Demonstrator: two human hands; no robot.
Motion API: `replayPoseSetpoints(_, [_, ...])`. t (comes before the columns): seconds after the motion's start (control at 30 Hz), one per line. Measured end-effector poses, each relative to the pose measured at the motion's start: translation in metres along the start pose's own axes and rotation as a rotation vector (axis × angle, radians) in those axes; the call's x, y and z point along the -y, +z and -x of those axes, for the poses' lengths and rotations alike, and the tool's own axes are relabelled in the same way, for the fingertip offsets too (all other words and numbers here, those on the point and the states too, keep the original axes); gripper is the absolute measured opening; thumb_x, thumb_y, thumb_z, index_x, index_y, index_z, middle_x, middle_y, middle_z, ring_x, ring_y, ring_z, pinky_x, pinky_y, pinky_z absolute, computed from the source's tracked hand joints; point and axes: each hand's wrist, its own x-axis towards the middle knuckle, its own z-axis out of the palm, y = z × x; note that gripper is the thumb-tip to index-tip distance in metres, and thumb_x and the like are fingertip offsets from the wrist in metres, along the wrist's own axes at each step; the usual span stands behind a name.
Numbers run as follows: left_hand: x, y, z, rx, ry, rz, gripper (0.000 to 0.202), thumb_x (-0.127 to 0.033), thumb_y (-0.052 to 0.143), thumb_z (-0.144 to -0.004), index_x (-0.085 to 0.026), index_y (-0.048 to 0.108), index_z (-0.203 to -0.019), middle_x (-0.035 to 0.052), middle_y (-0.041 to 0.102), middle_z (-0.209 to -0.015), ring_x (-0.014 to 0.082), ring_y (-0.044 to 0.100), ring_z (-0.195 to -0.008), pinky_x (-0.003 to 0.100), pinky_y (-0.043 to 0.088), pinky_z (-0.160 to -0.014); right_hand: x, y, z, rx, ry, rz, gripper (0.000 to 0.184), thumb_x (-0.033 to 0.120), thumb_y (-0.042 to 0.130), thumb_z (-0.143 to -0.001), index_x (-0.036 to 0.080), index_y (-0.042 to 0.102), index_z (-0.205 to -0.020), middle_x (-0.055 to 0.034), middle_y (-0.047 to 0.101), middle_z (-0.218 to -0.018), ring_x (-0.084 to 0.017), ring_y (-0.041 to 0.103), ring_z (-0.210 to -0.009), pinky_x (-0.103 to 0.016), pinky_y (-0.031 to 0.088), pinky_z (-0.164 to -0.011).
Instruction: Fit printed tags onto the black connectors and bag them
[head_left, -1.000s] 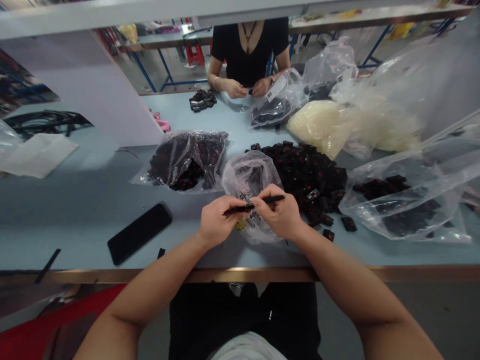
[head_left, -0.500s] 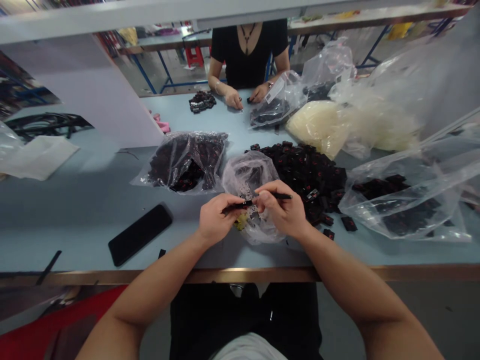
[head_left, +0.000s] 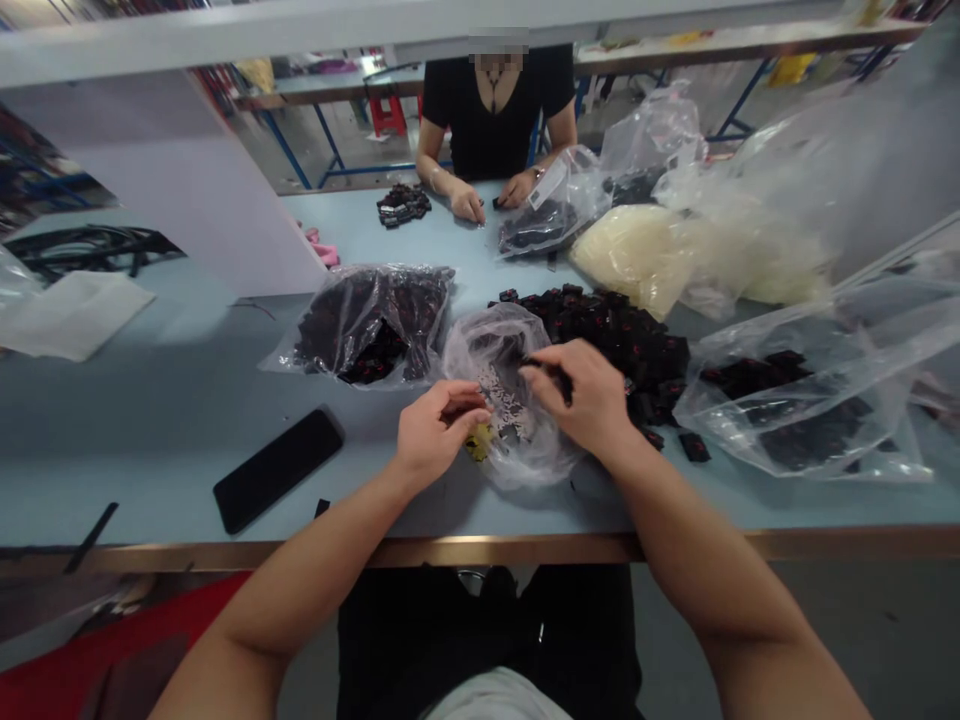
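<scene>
My right hand (head_left: 583, 395) pinches a thin black strip (head_left: 553, 377) above a clear plastic bag (head_left: 517, 400). The bag holds dark and silvery pieces. My left hand (head_left: 436, 435) is curled at the bag's left side, close to a small yellow piece (head_left: 478, 442). Its fingers hide whatever they may hold. Behind my right hand lies a loose heap of small black tags with red marks (head_left: 615, 350). A few stray tags sit by its near edge.
A black phone (head_left: 277, 470) lies left of my hands, beside a bulging bag of black pieces (head_left: 367, 325). A co-worker's hands (head_left: 491, 200) work across the table. A cream-filled bag (head_left: 630, 255) and a clear bag of black tags (head_left: 795, 400) lie to the right.
My hands have moved apart. The black strip, held between both hands earlier, now shows only in my right hand, which has risen up the picture. The co-worker's hands have shifted slightly.
</scene>
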Motion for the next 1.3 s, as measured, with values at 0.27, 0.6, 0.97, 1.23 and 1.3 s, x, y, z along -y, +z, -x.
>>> replayPoseSetpoints(0.27, [0.003,0.002,0.001,-0.01,0.005,0.007,0.033,-0.045,0.083,-0.085,-0.022,0.073,-0.107,0.0063,0.084,-0.093,0.0233,0.084,-0.085,0.036,0.07,-0.079,-0.058,-0.027,-0.016,-0.322,0.267,0.493,0.024,0.038,0.055,-0.101,0.02,0.07,-0.105,-0.0181,0.07,-0.102,-0.038,0.062,-0.105,-0.055,0.048,-0.094])
replayPoseSetpoints(0.6, [0.008,0.0,0.003,-0.024,0.065,-0.08,0.028,-0.045,0.078,-0.091,-0.023,0.074,-0.107,0.0063,0.084,-0.095,0.0221,0.083,-0.085,0.035,0.07,-0.081,-0.071,-0.031,-0.017,-0.411,0.316,0.577,0.028,0.031,0.053,-0.096,0.015,0.075,-0.106,-0.0204,0.074,-0.101,-0.039,0.065,-0.102,-0.055,0.049,-0.093])
replayPoseSetpoints(0.97, [0.004,-0.001,-0.001,-0.052,0.027,-0.093,0.018,-0.038,0.07,-0.096,-0.024,0.071,-0.106,0.003,0.084,-0.091,0.0212,0.083,-0.082,0.033,0.069,-0.077,0.005,0.005,-0.001,0.292,-0.24,0.376,0.041,0.042,0.052,-0.109,0.021,0.078,-0.086,-0.0125,0.076,-0.1,-0.03,0.062,-0.098,-0.042,0.043,-0.084])
replayPoseSetpoints(1.23, [0.003,-0.025,-0.024,-0.231,0.187,-0.483,0.018,-0.034,0.068,-0.096,-0.022,0.071,-0.109,0.005,0.08,-0.101,0.0215,0.077,-0.09,0.035,0.062,-0.086,0.021,0.02,0.003,0.672,-0.26,0.47,0.026,0.019,0.053,-0.106,0.014,0.077,-0.114,-0.0163,0.074,-0.117,-0.033,0.068,-0.107,-0.043,0.048,-0.092])
replayPoseSetpoints(1.3, [0.01,-0.043,-0.039,-0.311,0.172,-0.624,0.019,-0.029,0.065,-0.095,-0.021,0.071,-0.111,0.0075,0.078,-0.104,0.0238,0.074,-0.093,0.038,0.06,-0.088,0.02,0.02,0.003,0.69,-0.225,0.455,0.023,0.025,0.061,-0.104,0.013,0.077,-0.116,-0.0167,0.073,-0.118,-0.034,0.068,-0.109,-0.042,0.05,-0.094])
